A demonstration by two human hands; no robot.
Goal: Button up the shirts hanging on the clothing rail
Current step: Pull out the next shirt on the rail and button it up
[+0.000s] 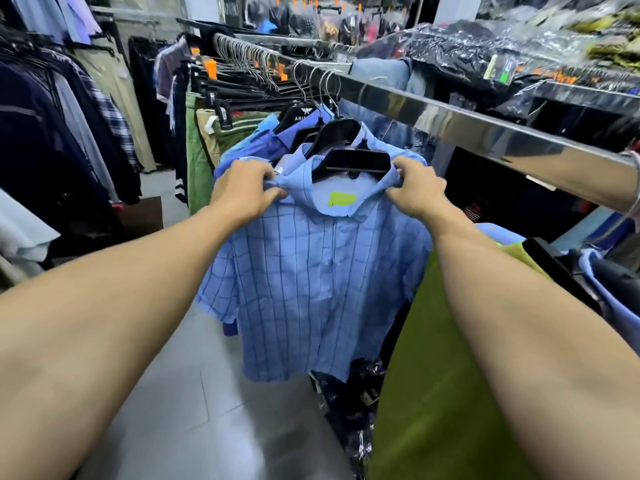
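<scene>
A light blue checked short-sleeved shirt (pixel 311 285) hangs on a black hanger (pixel 353 161) from the shiny metal clothing rail (pixel 450 123). A bright green tag (pixel 341 199) shows inside its collar. My left hand (pixel 242 192) pinches the left side of the collar. My right hand (pixel 415 192) grips the right side of the collar near the hanger's end. The shirt front hangs flat below both hands. More blue shirts (pixel 277 136) hang right behind it on black hangers.
A green garment (pixel 443 375) hangs close on the right, with a dark patterned one (pixel 349 393) below the shirt. Trousers on clip hangers (pixel 207 140) fill the rail further back. Dark shirts (pixel 52 133) line the left wall. Bagged clothes (pixel 485 53) lie above the rail. Grey floor tiles (pixel 194 393) run between.
</scene>
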